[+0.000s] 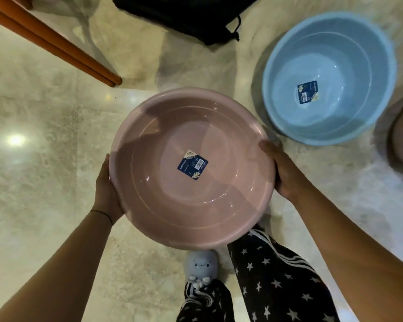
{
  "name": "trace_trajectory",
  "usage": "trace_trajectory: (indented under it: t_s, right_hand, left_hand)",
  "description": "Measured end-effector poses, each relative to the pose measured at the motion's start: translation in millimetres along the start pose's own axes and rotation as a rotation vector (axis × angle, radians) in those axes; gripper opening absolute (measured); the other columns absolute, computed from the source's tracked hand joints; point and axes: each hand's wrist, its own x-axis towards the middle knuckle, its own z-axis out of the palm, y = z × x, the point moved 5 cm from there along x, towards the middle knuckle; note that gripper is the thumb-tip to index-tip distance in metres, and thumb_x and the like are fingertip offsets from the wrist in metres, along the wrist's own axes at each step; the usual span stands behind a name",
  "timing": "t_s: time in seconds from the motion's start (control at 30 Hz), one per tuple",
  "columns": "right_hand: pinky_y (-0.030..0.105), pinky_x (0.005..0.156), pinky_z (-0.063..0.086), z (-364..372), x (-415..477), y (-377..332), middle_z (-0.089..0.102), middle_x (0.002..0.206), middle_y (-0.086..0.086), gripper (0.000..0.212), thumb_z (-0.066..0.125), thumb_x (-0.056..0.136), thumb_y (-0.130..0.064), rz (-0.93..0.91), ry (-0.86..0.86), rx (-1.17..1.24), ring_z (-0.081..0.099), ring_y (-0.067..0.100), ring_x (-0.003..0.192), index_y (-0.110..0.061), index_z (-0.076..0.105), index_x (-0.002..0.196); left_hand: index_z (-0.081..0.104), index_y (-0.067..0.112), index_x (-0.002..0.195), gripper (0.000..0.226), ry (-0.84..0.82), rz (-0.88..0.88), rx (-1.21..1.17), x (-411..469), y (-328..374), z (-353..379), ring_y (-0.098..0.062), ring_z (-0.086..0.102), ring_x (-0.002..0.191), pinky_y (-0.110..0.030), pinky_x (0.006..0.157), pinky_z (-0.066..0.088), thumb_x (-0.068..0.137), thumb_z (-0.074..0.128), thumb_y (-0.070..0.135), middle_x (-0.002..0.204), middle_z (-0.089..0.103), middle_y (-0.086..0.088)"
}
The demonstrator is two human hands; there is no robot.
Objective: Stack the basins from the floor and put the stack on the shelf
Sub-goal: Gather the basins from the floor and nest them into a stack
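— Two hands on it? 
— Yes: left hand [107,191] and right hand [283,170] each closed a grip on opposite rims of the pink basin [192,168], arms outstretched, above the floor [44,159]. 
— And the blue basin [328,77]? 
— Resting on the floor, just beside.

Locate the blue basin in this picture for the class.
In the head view, the blue basin sits on the floor at upper right, beyond the right hand gripping the pink basin.
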Motion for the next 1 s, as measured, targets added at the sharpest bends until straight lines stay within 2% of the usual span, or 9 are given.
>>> trace_trajectory:
  t_s: [0.17,0.33,0.47,0.57,0.7,0.77,0.9,1.0]
  right_hand:
    - [0.029,0.077,0.058,-30,-51,-16,0.075,0.113,0.004,0.043,0.078,0.071,-0.049,0.053,0.075,0.154,0.070,0.019,0.105,-0.028,0.076,0.109]
    - [0.032,0.087,0.054,-71,-94,-20,0.072,0.119,0.002,0.033,0.057,0.092,-0.043,-0.037,0.209,0.390,0.066,0.020,0.114,-0.026,0.073,0.116]
    - [0.035,0.086,0.055,-97,-126,-27,0.070,0.123,0.003,0.035,0.051,0.096,-0.039,-0.078,0.327,0.503,0.065,0.022,0.114,-0.028,0.066,0.126]
    - [0.040,0.091,0.052,-110,-144,-45,0.067,0.128,0.005,0.039,0.044,0.100,-0.039,-0.114,0.392,0.575,0.061,0.026,0.119,-0.028,0.057,0.135]
    - [0.027,0.080,0.056,-118,-163,-62,0.076,0.109,-0.002,0.034,0.052,0.094,-0.048,-0.097,0.487,0.583,0.070,0.015,0.104,-0.030,0.077,0.107]
    - [0.027,0.077,0.057,-125,-166,-60,0.077,0.106,-0.003,0.032,0.051,0.093,-0.045,-0.111,0.551,0.624,0.071,0.015,0.101,-0.031,0.078,0.104]
    - [0.040,0.093,0.053,-130,-158,-63,0.073,0.116,0.008,0.041,0.059,0.090,-0.048,-0.210,0.614,0.732,0.065,0.027,0.113,-0.021,0.070,0.119]
    - [0.040,0.095,0.051,-128,-152,-65,0.074,0.113,0.006,0.037,0.056,0.093,-0.044,-0.262,0.640,0.823,0.066,0.025,0.112,-0.022,0.071,0.118]
  left_hand:
    - [0.082,0.033,0.098,0.049,-0.109,0.004,0.154,-25,27,54,-0.013,0.076,0.093,-0.031,0.075,0.062,0.102,0.036,0.049,0.100,0.080,0.008]
    - [0.081,0.029,0.103,0.049,-0.208,-0.037,0.348,-27,40,130,-0.015,0.074,0.101,-0.029,0.080,0.060,0.102,0.037,0.050,0.105,0.079,0.005]
    - [0.081,0.030,0.105,0.048,-0.267,-0.058,0.506,-27,49,194,-0.015,0.073,0.104,-0.029,0.080,0.060,0.099,0.041,0.055,0.107,0.079,0.004]
    - [0.080,0.032,0.105,0.048,-0.318,-0.074,0.610,-32,62,239,-0.015,0.073,0.105,-0.032,0.082,0.058,0.097,0.040,0.057,0.107,0.079,0.005]
    - [0.082,0.036,0.096,0.045,-0.424,-0.067,0.711,-38,76,302,-0.010,0.076,0.093,-0.026,0.071,0.061,0.095,0.042,0.058,0.098,0.080,0.010]
    - [0.082,0.036,0.091,0.046,-0.451,-0.035,0.753,-33,83,330,-0.009,0.076,0.088,-0.027,0.073,0.059,0.098,0.041,0.055,0.092,0.080,0.011]
    - [0.081,0.035,0.099,0.049,-0.525,-0.033,0.875,-22,90,388,-0.012,0.074,0.098,-0.031,0.084,0.056,0.102,0.035,0.054,0.102,0.079,0.007]
    - [0.079,0.031,0.106,0.049,-0.601,-0.045,0.952,-16,97,430,-0.014,0.074,0.099,-0.032,0.086,0.056,0.101,0.035,0.054,0.104,0.079,0.005]
